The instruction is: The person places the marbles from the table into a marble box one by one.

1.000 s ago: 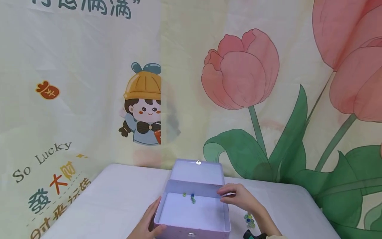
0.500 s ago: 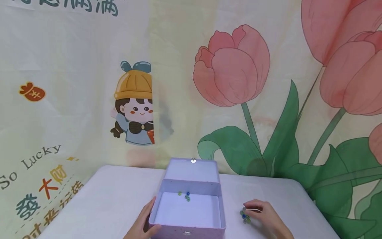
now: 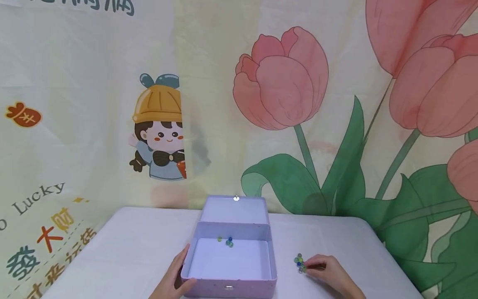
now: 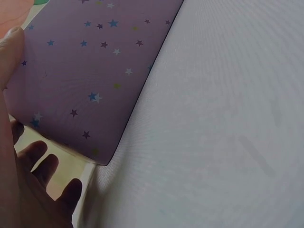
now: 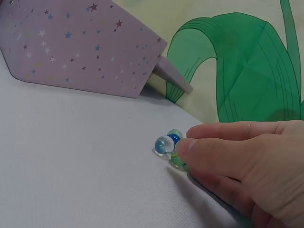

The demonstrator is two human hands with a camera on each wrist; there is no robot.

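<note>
A light purple box (image 3: 228,287), its star-printed outside clear in the left wrist view (image 4: 95,57), lies open with several small glass marbles (image 3: 219,239) inside, toward the back. My left hand (image 3: 172,276) grips its front left corner, the thumb on the front wall and the fingers along the side. Right of the box, a cluster of green, blue and clear marbles (image 3: 299,260) sits on the white cloth. My right hand (image 3: 332,274) pinches a green marble (image 5: 177,159) at the cluster's near right side; thumb and fingertips partly hide it.
The box's lid (image 3: 235,209) is tipped back behind it, a metal clasp at its far edge. A white cloth (image 3: 142,232) covers the table. Behind stands a hanging backdrop (image 3: 209,104) printed with tulips, a cartoon child and lettering.
My right hand has moved from above the box's right wall down to the marbles on the cloth, then to their near side. My left hand stays on the box. The head view has shifted right.
</note>
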